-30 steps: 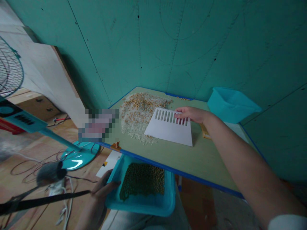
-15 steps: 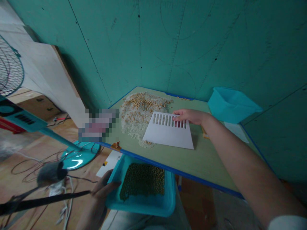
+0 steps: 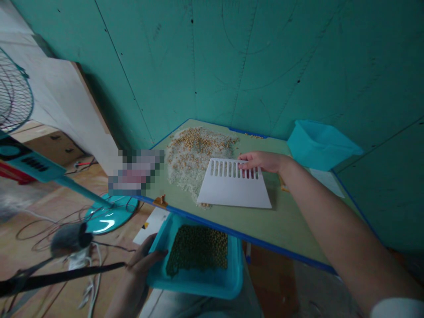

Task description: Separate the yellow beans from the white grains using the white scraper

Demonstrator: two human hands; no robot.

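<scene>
My right hand (image 3: pixel 261 162) is closed on the top edge of a white slotted scraper (image 3: pixel 233 191), some fingers showing through its slots. The scraper leans over the near right side of a spread of white grains and yellow beans (image 3: pixel 194 148) on the table. A few yellow beans lie by its lower left corner. Below the table's front edge, my left hand (image 3: pixel 144 260) grips the left rim of a turquoise tray (image 3: pixel 195 287). Inside the tray are small dark green beans (image 3: pixel 192 249), with yellow beans (image 3: pixel 218 247) along the right side.
The pale green table (image 3: pixel 291 234) has a blue edge. A turquoise bin (image 3: pixel 321 143) stands at its back right, near the green wall (image 3: pixel 248 66). A blurred-out item (image 3: pixel 135 172) lies at the left corner. A fan (image 3: pixel 36 159) and cables stand left.
The scraper has shifted slightly toward the table's front edge, its lower right corner moving a little right. My left hand and the tray stay nearly still.
</scene>
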